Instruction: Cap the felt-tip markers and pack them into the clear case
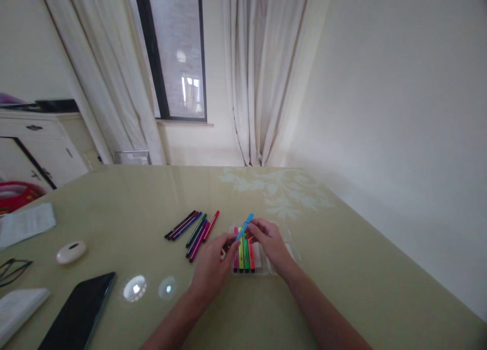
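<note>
A clear plastic marker case (pixel 262 263) lies on the green table (pixel 342 269) with several highlighters in it: pink, yellow, green and orange. Both my hands are at the case. My right hand (pixel 268 241) and my left hand (pixel 213 266) pinch a blue highlighter (pixel 245 226) between them, tilted up over the case's far end. Left of the case several thin felt pens (pixel 192 227) lie loose in a fan.
At the left of the table lie a dark tablet (pixel 81 312), a white oval object (pixel 71 252), glasses (pixel 11 270), a folded cloth (pixel 26 223) and a white pad (pixel 19 305). Curtains and a window stand behind; a white wall is on the right.
</note>
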Motion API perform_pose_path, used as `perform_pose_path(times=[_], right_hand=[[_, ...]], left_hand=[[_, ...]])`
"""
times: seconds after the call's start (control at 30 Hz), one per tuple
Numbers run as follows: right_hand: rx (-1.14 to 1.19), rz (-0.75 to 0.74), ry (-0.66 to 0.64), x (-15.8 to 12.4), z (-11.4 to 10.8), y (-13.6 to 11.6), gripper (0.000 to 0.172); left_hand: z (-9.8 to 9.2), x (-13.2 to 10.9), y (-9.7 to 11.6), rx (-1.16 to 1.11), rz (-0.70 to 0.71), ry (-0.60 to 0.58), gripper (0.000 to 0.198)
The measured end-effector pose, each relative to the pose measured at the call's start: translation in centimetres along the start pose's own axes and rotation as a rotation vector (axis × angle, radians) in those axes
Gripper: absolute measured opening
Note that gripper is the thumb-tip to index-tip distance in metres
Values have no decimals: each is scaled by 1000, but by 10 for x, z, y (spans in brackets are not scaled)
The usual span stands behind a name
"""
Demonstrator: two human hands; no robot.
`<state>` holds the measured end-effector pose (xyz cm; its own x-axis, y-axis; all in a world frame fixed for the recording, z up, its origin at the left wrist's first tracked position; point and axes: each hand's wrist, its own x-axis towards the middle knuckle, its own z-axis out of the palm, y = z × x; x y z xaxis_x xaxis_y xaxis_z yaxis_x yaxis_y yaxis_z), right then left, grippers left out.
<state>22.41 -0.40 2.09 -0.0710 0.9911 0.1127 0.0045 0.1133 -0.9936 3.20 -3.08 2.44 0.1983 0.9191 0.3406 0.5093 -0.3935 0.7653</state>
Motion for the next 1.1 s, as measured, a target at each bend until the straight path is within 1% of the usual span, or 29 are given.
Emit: perform_pose_path(times=[0.1,0.2,0.3,0.47,0.53,0.67,0.73,0.87,0.97,1.1], right_hand=[[80,29,4,-1,1,-4,40],[121,44,-5,-3,2,-6,40],[138,47,-15,-3,3,-6,43],[136,10,-9,-2,2,-3,43],[140,7,11,-1,2,-1,42],[151,15,61,3,-3,2,42],[119,25,94,6,-10,2,43],[10,103,128,12,-31,0,42],[-58,180,98,13,-41,3,32],[-190,193,51,14,-41,12,19]], left_hand=[[9,-5,2,-29,28,-8,29],[9,-5,-4,-42,52,12,29],[10,-6,-9,-36,64,25,31],[14,-10,-12,9,104,-32,28],[15,-11,-15,36,148,-61,32],[16,-13,-19,104,240,-116,50],[17,-14,-21,147,283,-146,52],[16,-15,-20,267,363,-242,46],[14,-16,-18,333,402,-313,45],[13,-17,-17,361,432,-351,48]])
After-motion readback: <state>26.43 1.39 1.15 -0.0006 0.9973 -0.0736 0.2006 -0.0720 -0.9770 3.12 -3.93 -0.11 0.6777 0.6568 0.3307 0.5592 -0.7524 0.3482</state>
